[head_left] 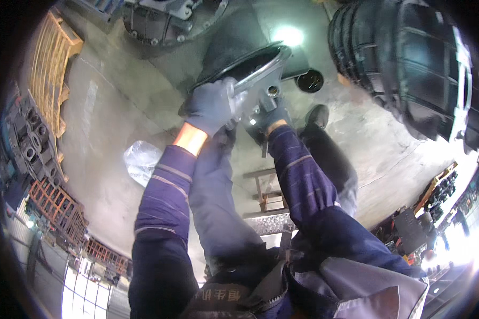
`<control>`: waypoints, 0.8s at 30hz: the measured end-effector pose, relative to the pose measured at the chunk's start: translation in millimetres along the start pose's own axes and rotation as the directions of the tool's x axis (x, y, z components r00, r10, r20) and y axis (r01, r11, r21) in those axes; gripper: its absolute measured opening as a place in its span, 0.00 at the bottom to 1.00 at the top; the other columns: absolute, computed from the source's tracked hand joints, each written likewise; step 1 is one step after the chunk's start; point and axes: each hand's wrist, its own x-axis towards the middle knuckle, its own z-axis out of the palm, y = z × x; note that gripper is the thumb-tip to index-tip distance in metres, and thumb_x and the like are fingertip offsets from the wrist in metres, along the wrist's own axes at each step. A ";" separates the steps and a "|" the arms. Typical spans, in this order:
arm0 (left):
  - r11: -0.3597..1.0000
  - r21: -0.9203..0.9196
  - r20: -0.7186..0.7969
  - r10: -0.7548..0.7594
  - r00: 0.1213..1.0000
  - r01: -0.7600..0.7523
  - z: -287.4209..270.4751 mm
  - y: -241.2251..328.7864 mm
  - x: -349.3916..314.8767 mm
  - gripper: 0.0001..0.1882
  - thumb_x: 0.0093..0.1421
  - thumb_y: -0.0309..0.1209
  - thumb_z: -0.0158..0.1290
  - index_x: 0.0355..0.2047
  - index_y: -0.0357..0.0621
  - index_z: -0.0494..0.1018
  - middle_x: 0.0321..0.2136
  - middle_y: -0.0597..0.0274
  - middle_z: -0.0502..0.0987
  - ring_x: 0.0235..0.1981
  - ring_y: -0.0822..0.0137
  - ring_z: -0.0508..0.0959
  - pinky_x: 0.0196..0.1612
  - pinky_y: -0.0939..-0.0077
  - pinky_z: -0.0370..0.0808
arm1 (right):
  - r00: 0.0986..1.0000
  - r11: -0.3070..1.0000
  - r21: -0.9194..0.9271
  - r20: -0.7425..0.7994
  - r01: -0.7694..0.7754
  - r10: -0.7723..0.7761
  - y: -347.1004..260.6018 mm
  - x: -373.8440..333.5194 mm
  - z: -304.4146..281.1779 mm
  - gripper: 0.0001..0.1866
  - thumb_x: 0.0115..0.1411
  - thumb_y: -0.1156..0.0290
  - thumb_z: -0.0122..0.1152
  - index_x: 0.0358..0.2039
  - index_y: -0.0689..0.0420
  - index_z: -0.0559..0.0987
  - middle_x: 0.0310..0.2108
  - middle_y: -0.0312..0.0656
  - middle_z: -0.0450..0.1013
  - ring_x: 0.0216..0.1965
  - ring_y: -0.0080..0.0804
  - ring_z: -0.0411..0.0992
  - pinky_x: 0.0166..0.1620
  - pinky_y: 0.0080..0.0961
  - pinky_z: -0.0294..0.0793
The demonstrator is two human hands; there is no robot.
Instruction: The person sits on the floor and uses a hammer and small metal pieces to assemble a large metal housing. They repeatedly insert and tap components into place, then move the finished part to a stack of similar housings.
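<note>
In front of me is a grey cast-metal housing (pixel 256 84), with a wide smooth rim and a small round hole in its side. My left hand (pixel 210 107), in a grey glove, is closed around its near left rim. My right hand (pixel 276 114), also gloved, grips the housing's narrower lower part on the right; its fingers are partly hidden. The housing is tilted, with its dark hollow side facing up and away. Both hands are above the floor, between and ahead of my legs.
Beyond the housing lies a large round metal casting (pixel 167 24). Big black ribbed round parts (pixel 399 69) stand at right, near a small black round dish (pixel 310 81). At left are a wooden pallet (pixel 50 69), engine blocks (pixel 34 135) and clear plastic (pixel 141 161). A metal step (pixel 271 224) is below me.
</note>
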 end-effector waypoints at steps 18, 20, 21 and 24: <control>0.934 -0.215 0.079 0.309 0.948 -0.286 -148.0 276.6 -136.1 0.24 0.56 0.43 0.62 0.50 0.44 0.77 0.25 0.52 0.80 0.26 0.49 0.81 0.32 0.55 0.76 | 0.882 0.503 0.846 -0.091 -0.177 0.462 -79.1 -300.4 -153.4 0.24 0.67 0.58 0.56 0.62 0.49 0.71 0.57 0.41 0.71 0.57 0.40 0.71 0.60 0.46 0.71; 0.931 -0.139 0.045 0.347 0.937 -0.338 -154.3 314.0 -147.7 0.26 0.57 0.44 0.62 0.52 0.44 0.77 0.25 0.51 0.80 0.26 0.50 0.81 0.33 0.55 0.76 | 0.821 0.454 0.879 -0.150 -0.144 0.551 -94.5 -331.5 -167.9 0.23 0.67 0.60 0.56 0.61 0.50 0.71 0.56 0.41 0.72 0.56 0.40 0.72 0.58 0.45 0.73; 0.928 -0.121 0.136 0.366 0.921 -0.351 -158.8 330.1 -152.3 0.25 0.56 0.44 0.63 0.50 0.43 0.78 0.25 0.51 0.80 0.26 0.50 0.81 0.33 0.55 0.76 | 0.813 0.446 0.888 -0.178 -0.109 0.554 -101.6 -344.8 -174.5 0.22 0.67 0.62 0.56 0.61 0.51 0.72 0.56 0.41 0.73 0.55 0.40 0.73 0.57 0.44 0.74; 0.764 -0.060 0.036 0.645 0.763 -0.643 -176.3 364.0 -154.6 0.14 0.58 0.42 0.59 0.30 0.43 0.76 0.22 0.54 0.79 0.22 0.55 0.81 0.26 0.59 0.75 | 0.838 0.479 0.876 -0.305 0.060 0.452 -121.9 -382.2 -186.4 0.20 0.68 0.65 0.55 0.60 0.53 0.72 0.54 0.41 0.74 0.53 0.39 0.74 0.55 0.43 0.77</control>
